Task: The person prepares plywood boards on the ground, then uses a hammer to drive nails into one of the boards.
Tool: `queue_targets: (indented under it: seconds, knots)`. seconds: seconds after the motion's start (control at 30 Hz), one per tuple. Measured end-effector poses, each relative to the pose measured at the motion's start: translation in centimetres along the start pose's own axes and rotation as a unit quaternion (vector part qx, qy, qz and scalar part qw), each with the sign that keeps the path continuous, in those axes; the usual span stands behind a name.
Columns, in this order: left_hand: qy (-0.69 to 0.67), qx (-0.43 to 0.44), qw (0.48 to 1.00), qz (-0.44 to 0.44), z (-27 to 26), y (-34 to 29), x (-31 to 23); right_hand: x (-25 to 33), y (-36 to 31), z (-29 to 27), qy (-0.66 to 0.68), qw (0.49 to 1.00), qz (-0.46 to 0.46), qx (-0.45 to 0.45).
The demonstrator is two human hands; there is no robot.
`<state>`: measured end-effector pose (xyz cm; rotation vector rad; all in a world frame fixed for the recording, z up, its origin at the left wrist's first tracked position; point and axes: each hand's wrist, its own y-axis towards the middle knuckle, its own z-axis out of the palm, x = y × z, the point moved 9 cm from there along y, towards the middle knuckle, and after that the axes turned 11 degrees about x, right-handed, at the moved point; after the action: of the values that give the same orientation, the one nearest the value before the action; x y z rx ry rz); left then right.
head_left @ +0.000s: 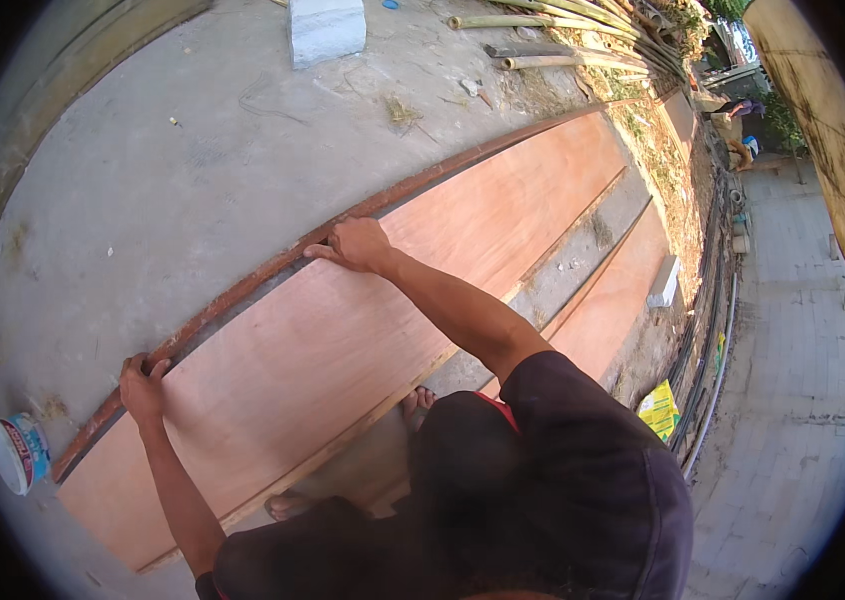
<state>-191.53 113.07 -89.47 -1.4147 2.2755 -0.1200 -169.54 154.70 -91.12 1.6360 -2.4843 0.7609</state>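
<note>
A long plywood board (313, 335) lies in front of me, running from the lower left to the upper right. Along its far edge is a long reddish-brown bar (243, 285), with a dark strip between the two. My left hand (142, 388) is closed round the bar near its lower-left end, thumb on the board side. Further along, my right hand (357, 245) grips the same bar with bent fingers, its thumb lying along the edge. The fingertips of both hands are partly hidden. One of my feet (417, 405) shows beside the near edge of the board.
Another plywood piece (603, 310) lies to the right, beside a white block (663, 281). A paint bucket (19, 454) lies at the lower left. Farther off are a pale block (327, 30) and bamboo poles (553, 22). A yellow bag (659, 410) rests near dark pipes (700, 350).
</note>
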Motion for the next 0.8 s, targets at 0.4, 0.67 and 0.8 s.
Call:
queue_targets:
  seconds: [0.4, 0.67, 0.8]
  knots:
    - [0.015, -0.017, 1.000, 0.011, -4.6, -0.3, -1.3, 0.3, -2.5, -1.8, 0.010, 1.000, -0.004, -0.024]
    - [0.025, -0.051, 0.998, -0.001, -3.5, -0.3, 0.7, 0.2, -2.7, -3.3, 0.001, 1.000, 0.014, 0.028]
    - [-0.014, 0.171, 0.985, -0.031, 1.5, 3.5, 3.4, -1.1, -0.7, -1.8, -0.018, 1.000, -0.015, -0.008]
